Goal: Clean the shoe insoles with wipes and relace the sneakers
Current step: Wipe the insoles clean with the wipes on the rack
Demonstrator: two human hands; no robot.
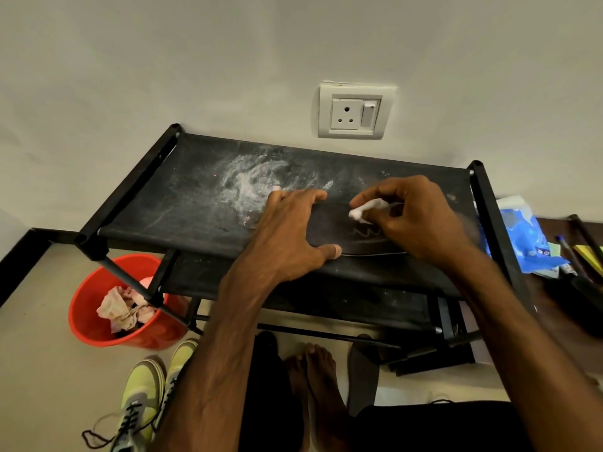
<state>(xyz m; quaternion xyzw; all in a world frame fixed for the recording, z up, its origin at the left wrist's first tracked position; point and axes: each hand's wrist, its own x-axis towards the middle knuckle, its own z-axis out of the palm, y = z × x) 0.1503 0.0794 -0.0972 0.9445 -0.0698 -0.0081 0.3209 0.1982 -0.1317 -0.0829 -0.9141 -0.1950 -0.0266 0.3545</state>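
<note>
Bare feet (313, 380) on the floor sit closest in, w/ yellow-green sneakers (143, 396) just left of them, laces loose & trailing. A dark flat piece (362, 373) lies by one foot, prob. the 2nd insole. Up on the black shoe rack (182, 197), the insole (336, 226) lies flat near the front edge. Its long axis runs left-right, crown logo facing up. The left hand (290, 230) has a spread grip, fingers & thumb pressing down across the insole's left end to pin it. The right hand (414, 220) is over the right half, its grip pinching a balled white wipe (365, 208) btw thumb & fingertips. The wipe touches the insole around mid-length, toward the far edge. The next stroke prob. runs along that left-right axis. The right hand is the one placed for it; the left only anchors. A red bucket (88, 308) w/ crumpled wipes sits below left, & a blue wipes pack (522, 236) lies at right.
</note>
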